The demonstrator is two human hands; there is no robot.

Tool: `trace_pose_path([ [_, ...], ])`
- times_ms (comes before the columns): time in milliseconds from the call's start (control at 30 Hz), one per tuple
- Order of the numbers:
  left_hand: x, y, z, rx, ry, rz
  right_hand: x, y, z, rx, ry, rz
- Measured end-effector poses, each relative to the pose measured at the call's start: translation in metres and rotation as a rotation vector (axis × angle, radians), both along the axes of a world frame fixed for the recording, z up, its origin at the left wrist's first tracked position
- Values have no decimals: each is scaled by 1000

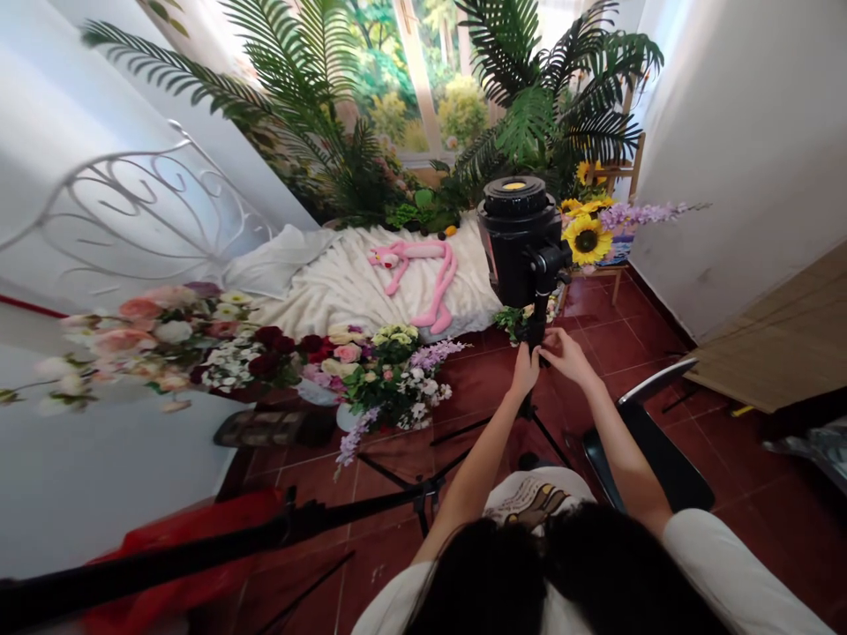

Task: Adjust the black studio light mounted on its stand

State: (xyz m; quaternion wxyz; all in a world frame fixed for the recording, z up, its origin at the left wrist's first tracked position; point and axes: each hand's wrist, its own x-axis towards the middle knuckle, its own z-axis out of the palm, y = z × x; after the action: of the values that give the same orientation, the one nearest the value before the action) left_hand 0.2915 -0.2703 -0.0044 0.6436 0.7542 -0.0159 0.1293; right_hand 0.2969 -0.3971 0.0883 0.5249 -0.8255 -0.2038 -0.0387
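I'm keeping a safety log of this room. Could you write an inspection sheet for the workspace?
Surface: red tiled floor; black chair at the person's right.
Job's things: black lamp mounted on its stand.
Clutter: flower bunches left of the stand; second black pole slanting across the lower left.
Hands: left hand and right hand both at the stand, just below the lamp; exact grip unclear.
Cables: nothing seen.
Surroundings: pink plush toy on a white blanket; palm fronds behind.
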Motion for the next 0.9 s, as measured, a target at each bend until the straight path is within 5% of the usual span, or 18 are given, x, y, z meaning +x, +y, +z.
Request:
trace_pose_path([
  [167,-3,0,3,22,43,21,-36,-20,-18,-25,137,-12],
  [367,-4,0,3,39,58,14,-50,-8,-42,-160,165,-108],
  [667,-4,0,4,50,44,14,-50,-4,-44,-226,120,-166],
  [767,-4,0,4,61,49,19,-48,-2,-46,-89,196,-171],
  [900,-4,0,5,71,48,23,-43,12,-53,482,621,-80],
])
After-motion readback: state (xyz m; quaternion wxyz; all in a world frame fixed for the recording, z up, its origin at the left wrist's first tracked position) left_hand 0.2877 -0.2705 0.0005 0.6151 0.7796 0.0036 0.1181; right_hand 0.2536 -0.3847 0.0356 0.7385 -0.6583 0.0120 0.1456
